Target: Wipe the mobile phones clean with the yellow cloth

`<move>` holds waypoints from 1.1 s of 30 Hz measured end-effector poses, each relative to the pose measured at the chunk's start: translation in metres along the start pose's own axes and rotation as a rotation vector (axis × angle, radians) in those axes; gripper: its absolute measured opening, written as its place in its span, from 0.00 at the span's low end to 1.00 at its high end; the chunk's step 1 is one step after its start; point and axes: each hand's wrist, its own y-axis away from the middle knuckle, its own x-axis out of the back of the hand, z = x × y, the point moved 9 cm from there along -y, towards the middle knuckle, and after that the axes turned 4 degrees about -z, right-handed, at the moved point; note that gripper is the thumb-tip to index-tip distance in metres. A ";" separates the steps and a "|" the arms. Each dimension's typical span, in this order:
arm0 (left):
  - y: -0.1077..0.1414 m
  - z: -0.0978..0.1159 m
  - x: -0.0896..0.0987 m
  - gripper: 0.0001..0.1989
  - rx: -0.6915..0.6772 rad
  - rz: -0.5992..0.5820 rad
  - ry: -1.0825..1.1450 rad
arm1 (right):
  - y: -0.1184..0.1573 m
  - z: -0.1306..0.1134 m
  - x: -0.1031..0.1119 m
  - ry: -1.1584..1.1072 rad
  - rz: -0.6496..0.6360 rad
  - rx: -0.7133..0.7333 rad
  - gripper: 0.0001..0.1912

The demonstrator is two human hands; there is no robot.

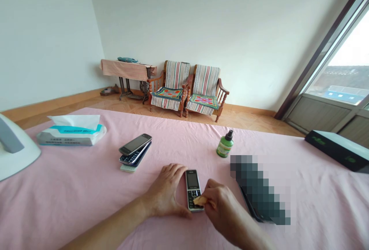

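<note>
A black keypad mobile phone (192,179) with a silver edge lies face up on the pink cloth. My left hand (165,192) grips its left side, fingertips near the top corner and thumb at the bottom edge. Pinched in my right hand (220,204) is a small yellowish piece (199,201), perhaps cloth or sponge, which touches the phone's keypad. Most of that piece is hidden by my fingers. To the left, several other phones (135,145) lie stacked unevenly. Beyond my right hand stands a green bottle (224,146) with a black cap.
The pink tablecloth (86,204) covers the table. A tissue pack (72,134) and a white appliance with a grey handle (17,150) are at left. At right lie a dark blurred-out object (259,192) and a black-sided box (340,150). Two chairs (203,86) stand behind.
</note>
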 end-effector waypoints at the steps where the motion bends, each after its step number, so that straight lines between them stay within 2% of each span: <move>1: 0.000 0.000 0.000 0.47 -0.003 0.003 -0.002 | 0.000 -0.001 -0.001 -0.007 -0.001 0.009 0.14; 5: -0.001 0.003 0.002 0.45 -0.032 0.017 0.006 | -0.002 -0.007 -0.007 -0.024 0.001 0.042 0.13; 10: -0.002 0.001 0.001 0.46 -0.019 0.009 0.003 | -0.002 -0.002 -0.007 0.004 0.014 -0.014 0.13; 15: 0.000 0.003 0.002 0.46 -0.039 0.030 -0.007 | -0.003 -0.009 -0.011 -0.024 0.024 0.043 0.12; 20: 0.000 0.002 0.001 0.46 -0.036 0.024 0.003 | -0.003 0.000 -0.007 0.015 0.044 -0.015 0.13; 25: 0.000 0.002 0.000 0.45 -0.044 0.031 0.004 | -0.003 -0.007 -0.014 -0.013 0.026 0.029 0.13; 31: 0.000 0.001 0.000 0.44 -0.027 0.019 0.001 | -0.003 0.001 -0.007 0.012 0.051 -0.032 0.13; 33: -0.001 0.001 0.000 0.45 -0.029 0.019 -0.001 | -0.003 -0.002 -0.010 0.001 0.045 -0.012 0.13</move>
